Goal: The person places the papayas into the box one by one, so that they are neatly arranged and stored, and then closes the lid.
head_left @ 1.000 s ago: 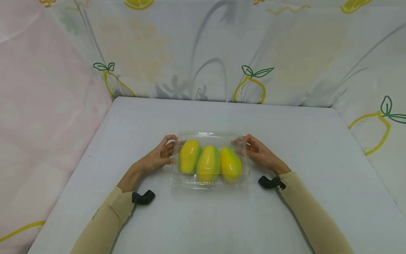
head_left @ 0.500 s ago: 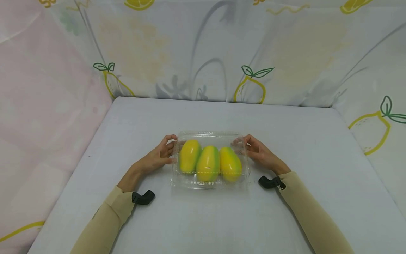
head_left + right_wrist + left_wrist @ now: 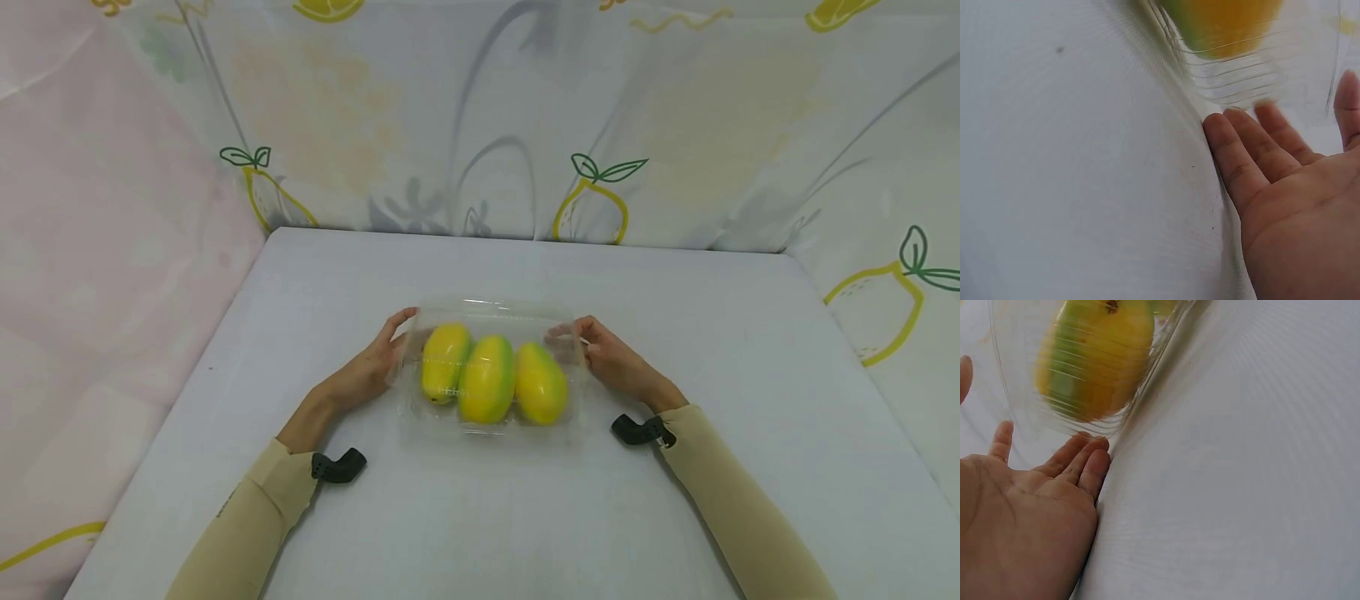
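A clear plastic clamshell box point(image 3: 517, 317) lies between my hands in the head view. Through its walls show three yellow-green mangoes: the left mango point(image 3: 446, 358), the middle mango point(image 3: 487, 379) and the right mango point(image 3: 542, 383). At the box's left end is my left hand point(image 3: 367, 371); the left wrist view has its fingers stretched out, fingertips right at the ribbed end wall below a mango point(image 3: 1100, 362). My right hand point(image 3: 618, 362) meets the other end. Its extended fingers point(image 3: 1235, 156) reach the box's lower edge in the right wrist view, thumb apart.
A white tabletop point(image 3: 480, 517) spreads around the box. Behind it hangs a cloth backdrop point(image 3: 420, 100) printed with lemons, continuing along both sides. Black wrist pieces point(image 3: 341, 465) sit at both beige sleeve cuffs.
The box with its mangoes has shifted slightly back and to the left, and looks blurred now. My left fingers moved a little back with it; my right hand has barely moved.
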Tool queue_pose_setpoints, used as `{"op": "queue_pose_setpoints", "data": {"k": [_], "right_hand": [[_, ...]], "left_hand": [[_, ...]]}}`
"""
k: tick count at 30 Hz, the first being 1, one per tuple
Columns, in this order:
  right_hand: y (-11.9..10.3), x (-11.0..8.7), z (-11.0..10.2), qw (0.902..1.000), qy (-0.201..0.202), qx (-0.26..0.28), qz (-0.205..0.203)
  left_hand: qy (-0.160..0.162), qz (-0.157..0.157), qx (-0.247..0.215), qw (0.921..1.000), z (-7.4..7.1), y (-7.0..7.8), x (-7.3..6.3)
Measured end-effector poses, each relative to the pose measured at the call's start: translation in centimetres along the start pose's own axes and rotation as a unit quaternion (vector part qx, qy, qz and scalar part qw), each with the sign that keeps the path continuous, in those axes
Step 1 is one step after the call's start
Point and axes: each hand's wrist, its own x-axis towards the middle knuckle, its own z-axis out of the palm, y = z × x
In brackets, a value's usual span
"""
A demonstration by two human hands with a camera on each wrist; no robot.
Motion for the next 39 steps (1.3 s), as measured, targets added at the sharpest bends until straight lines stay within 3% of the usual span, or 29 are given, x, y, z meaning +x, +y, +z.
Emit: {"op": "queue_pose_setpoints", "data": {"k": [3, 8, 10, 18, 39], "right_hand": [[0.11, -0.1, -0.18, 1.0, -0.002, -0.001, 0.009], [0.02, -0.14, -0.08, 0.9979, 0.0, -0.064, 0.015], [-0.03, -0.12, -0.01, 0.9978, -0.002, -0.065, 0.011], [-0.11, -0.14, -0.07, 0.9984, -0.017, -0.048, 0.025], [-0.77, -0.17, 0.16, 0.9931, -0.029, -0.103, 0.048]], "left_hand": [[-0.005, 0.001, -0.025, 0.9997, 0.04, 0.02, -0.01], [0.002, -0.012, -0.014, 0.9998, 0.02, -0.1, 0.02], [0.003, -0.016, -0.006, 0.9998, -0.07, -0.21, 0.04], [-0.009, 0.014, 0.036, 0.9992, -0.37, -0.39, -0.01], [-0.032, 0.012, 0.045, 0.9984, -0.05, 0.4, 0.06]]}}
